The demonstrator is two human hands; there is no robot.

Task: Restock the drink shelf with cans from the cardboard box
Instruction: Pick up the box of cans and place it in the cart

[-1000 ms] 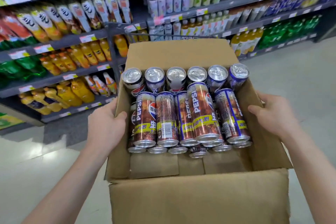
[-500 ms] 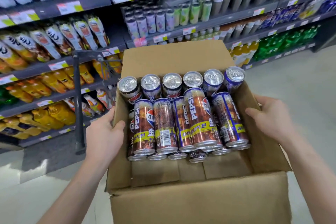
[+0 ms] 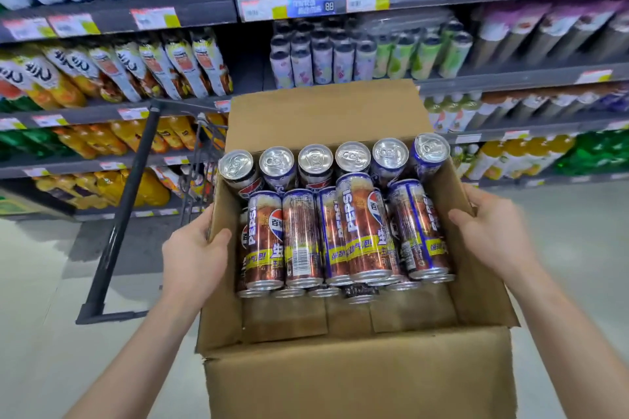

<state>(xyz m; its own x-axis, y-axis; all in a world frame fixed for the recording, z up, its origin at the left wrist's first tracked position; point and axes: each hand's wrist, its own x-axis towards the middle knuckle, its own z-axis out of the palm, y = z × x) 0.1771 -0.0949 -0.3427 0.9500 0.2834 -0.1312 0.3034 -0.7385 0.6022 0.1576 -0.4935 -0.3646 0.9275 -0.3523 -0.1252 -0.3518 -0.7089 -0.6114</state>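
An open cardboard box (image 3: pixel 357 381) fills the middle of the view, held up between both hands. Inside it lie several brown and blue Pepsi cans (image 3: pixel 364 231) on their sides, with a row of upright cans (image 3: pixel 315 160) behind them. My left hand (image 3: pixel 194 258) grips the box's left wall, thumb over the rim. My right hand (image 3: pixel 493 231) grips the right wall the same way. The drink shelf (image 3: pixel 476 78) with slim cans stands just beyond the box's raised far flap.
Dark shelves with price tags run across the whole background, stocked with bottles (image 3: pixel 163 68) and pale slim cans (image 3: pixel 320 61). A black cart frame (image 3: pixel 119 214) stands on the floor at the left, beside the box. Pale floor lies to the left and right.
The view has come closer to the shelves and tilted up, so the shelves look larger. The box has risen a little with both hands still gripping its side walls.
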